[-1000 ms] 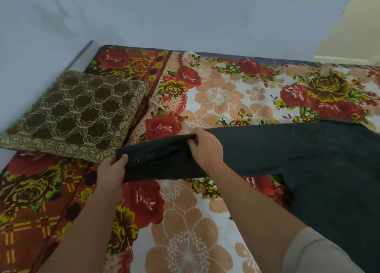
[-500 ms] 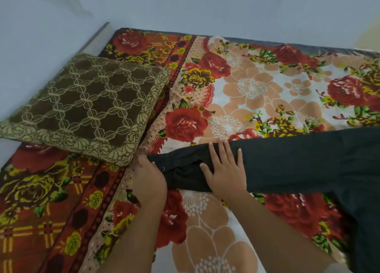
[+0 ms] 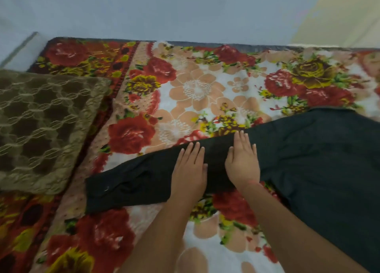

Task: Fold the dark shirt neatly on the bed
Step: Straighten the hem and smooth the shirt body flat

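Dark shirt (image 3: 318, 159) lies on the bed (image 3: 205, 87) — sleeve (image 3: 133, 182) extended toward the left edge. We press left hand (image 3: 190, 169) and right hand (image 3: 242, 161) flat, fingers straight, on it.

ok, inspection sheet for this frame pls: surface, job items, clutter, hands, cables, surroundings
Surface: bed covered by a floral blanket, red and peach flowers.
Job's things: dark shirt lies on the blanket, body at the right, sleeve stretched out to the left; not yet folded.
Clutter: olive patterned cushion at the left, apart from the sleeve's cuff.
Grippers: left hand and right hand lie flat side by side on the sleeve, fingers straight, gripping nothing.
Cables: nothing seen.
Surroundings: pale wall behind the bed; a cream surface at top right, too blurred to tell.
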